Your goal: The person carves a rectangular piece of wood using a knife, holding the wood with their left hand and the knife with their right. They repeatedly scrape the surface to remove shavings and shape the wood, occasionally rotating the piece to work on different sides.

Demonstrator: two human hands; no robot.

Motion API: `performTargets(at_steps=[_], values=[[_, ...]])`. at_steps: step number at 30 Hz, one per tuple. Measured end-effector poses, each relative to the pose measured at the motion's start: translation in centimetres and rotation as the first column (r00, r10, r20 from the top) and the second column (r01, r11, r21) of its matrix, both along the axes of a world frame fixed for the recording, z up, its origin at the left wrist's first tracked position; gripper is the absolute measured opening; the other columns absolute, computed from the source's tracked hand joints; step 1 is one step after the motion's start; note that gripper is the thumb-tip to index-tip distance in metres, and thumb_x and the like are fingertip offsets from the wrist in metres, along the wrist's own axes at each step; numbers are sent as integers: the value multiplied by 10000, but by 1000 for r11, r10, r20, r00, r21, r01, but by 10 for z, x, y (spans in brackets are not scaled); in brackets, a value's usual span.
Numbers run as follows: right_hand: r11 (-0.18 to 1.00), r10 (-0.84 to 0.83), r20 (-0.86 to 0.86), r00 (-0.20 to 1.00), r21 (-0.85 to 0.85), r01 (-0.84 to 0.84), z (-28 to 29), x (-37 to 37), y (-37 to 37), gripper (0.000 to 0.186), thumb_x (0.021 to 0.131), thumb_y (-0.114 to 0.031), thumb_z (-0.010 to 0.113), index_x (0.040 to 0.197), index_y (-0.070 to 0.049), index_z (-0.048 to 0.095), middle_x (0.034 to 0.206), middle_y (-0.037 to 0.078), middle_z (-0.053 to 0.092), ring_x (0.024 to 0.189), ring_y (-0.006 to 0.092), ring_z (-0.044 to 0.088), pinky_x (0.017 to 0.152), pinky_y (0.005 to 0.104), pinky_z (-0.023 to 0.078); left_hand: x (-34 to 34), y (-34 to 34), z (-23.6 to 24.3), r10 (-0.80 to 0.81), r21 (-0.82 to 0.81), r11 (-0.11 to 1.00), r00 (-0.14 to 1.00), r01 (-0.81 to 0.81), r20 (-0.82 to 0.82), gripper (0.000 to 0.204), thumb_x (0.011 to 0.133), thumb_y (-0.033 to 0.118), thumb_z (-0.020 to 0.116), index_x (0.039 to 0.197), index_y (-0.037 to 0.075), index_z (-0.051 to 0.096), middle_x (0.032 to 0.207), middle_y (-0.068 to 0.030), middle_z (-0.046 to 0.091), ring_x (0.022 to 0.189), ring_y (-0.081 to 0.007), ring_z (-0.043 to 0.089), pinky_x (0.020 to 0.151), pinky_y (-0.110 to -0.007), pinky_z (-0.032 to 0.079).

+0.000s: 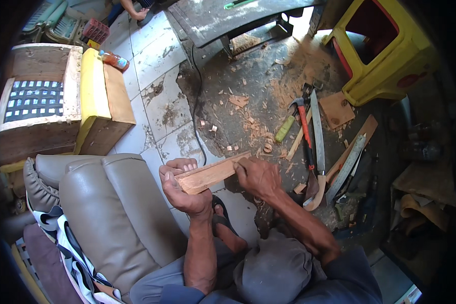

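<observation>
A short flat piece of light wood (212,173) is held level in front of me, above my knees. My left hand (183,186) grips its near end, fingers curled over the top. At the far end, my right hand (257,175) presses closed on the wood; whether it also holds a small tool is hidden by the fingers. My foot in a dark sandal (223,217) rests on the floor just below.
Wood shavings cover the dirty floor ahead. A red-handled hammer (304,129), a handsaw (317,144), a green-handled tool (285,129) and wood strips lie to the right. A yellow stool (385,50) stands at upper right, a grey padded seat (106,213) at my left, a wooden frame (40,96) beyond.
</observation>
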State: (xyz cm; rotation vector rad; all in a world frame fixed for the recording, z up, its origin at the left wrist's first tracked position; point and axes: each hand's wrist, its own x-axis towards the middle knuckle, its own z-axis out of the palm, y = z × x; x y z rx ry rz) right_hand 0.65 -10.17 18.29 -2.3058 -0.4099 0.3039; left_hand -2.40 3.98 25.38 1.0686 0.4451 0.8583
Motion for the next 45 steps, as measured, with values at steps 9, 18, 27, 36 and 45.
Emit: performTargets(at_steps=[9,18,27,36,45], values=[[995,54,4,999,-88,-53,-35,8,-10,255,923,-302,615,911,-82,742,821,175,703,723,383,698,643,493,559,-3,-1,-3,-35,30,999,999,35,-15,255,991,295,379,798,129,382,762,-33,435,721,-156,421,703,-341,403],[998,30,60,998,-48,-27,-52,4,-10,240,921,-321,629,897,-104,727,848,147,716,710,367,696,620,501,546,-2,7,-4,-27,-6,1000,1000,27,13,228,972,279,385,803,126,390,751,-33,445,706,-157,414,702,-341,406],[988,34,-84,996,-145,-46,-61,12,-19,278,918,-339,601,1002,-122,754,894,169,729,760,395,705,699,504,573,1,8,-5,-30,-23,999,999,31,38,250,986,279,384,788,127,391,750,-31,438,713,-160,418,701,-340,409],[987,54,-20,998,-151,-56,-88,14,-27,290,943,-346,598,912,-83,714,816,170,709,743,390,694,668,528,546,-7,9,-10,-63,6,998,997,63,36,251,990,287,379,796,129,401,763,-37,453,714,-162,423,703,-348,403],[972,34,-61,998,-231,-47,-89,9,-27,292,937,-350,587,926,-94,728,845,177,716,791,378,708,680,517,560,-2,5,-5,-24,-20,999,999,24,22,255,984,293,392,791,127,394,752,-29,445,702,-158,415,688,-336,404]])
